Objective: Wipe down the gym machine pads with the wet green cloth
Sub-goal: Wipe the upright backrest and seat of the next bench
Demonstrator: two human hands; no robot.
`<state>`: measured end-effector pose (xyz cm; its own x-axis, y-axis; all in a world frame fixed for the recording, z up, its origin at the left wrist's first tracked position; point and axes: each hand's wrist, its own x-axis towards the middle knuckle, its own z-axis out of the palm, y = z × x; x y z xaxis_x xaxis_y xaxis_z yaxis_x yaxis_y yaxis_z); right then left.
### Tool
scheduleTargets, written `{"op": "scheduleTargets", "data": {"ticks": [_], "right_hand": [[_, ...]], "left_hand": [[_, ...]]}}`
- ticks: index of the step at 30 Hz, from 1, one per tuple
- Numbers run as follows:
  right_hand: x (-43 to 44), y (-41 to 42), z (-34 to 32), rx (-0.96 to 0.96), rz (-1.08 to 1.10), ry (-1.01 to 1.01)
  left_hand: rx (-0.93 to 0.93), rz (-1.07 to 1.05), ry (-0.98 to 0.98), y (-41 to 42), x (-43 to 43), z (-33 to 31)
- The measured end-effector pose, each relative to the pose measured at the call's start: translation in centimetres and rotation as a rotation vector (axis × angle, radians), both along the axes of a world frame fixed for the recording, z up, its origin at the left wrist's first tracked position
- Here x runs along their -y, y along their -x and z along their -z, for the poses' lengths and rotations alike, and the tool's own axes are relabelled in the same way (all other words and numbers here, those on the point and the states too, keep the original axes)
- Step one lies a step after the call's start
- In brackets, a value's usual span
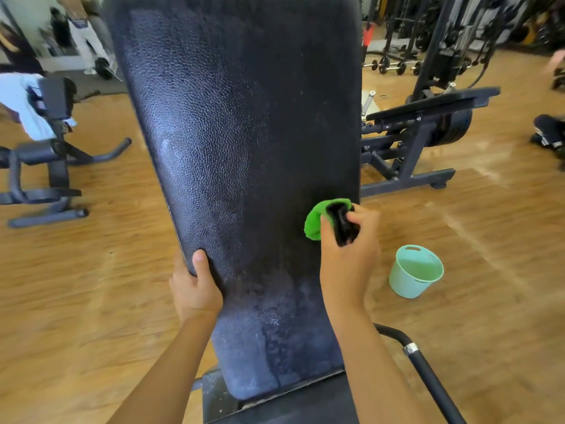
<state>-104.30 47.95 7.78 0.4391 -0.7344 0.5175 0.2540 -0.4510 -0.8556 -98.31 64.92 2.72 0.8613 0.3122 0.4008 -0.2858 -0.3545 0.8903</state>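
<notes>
The pad (pixel 238 133) is cut off at the top edge. The left hand's (pixel 195 289) fingers are hidden behind it. The cloth (pixel 313 223) is partly covered by the right hand (pixel 348 258).

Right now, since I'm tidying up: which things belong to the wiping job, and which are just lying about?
Job: green cloth in right hand; black back pad, gripped by left hand; probably the mint bucket.
Lying about: left-side bench, pale towel on it, dumbbells, plate-loaded machine.

Left hand (pixel 195 289) grips pad (pixel 244 117) edge; right hand (pixel 348 249) clutches cloth (pixel 313 223); arms extended.
</notes>
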Motion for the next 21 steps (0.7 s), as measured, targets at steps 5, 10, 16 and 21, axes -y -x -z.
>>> {"op": "scheduleTargets", "data": {"ticks": [5,10,16,21], "right_hand": [[0.3,-0.3,0.7,-0.096,-0.021,0.152],[-1.2,4.0,9.1,-0.379,-0.082,0.28],[-0.8,1.0,2.4,-0.116,-0.069,0.155],[-0.3,-1.9,-1.2,0.019,-0.024,0.189]], "left_hand": [[-0.002,-0.003,0.015,-0.2,-0.2,0.3],[0.013,-0.016,0.012,-0.1,-0.1,0.3],[0.026,-0.004,-0.002,-0.2,0.0,0.2],[0.022,-0.001,-0.009,-0.3,-0.2,0.4]]}}
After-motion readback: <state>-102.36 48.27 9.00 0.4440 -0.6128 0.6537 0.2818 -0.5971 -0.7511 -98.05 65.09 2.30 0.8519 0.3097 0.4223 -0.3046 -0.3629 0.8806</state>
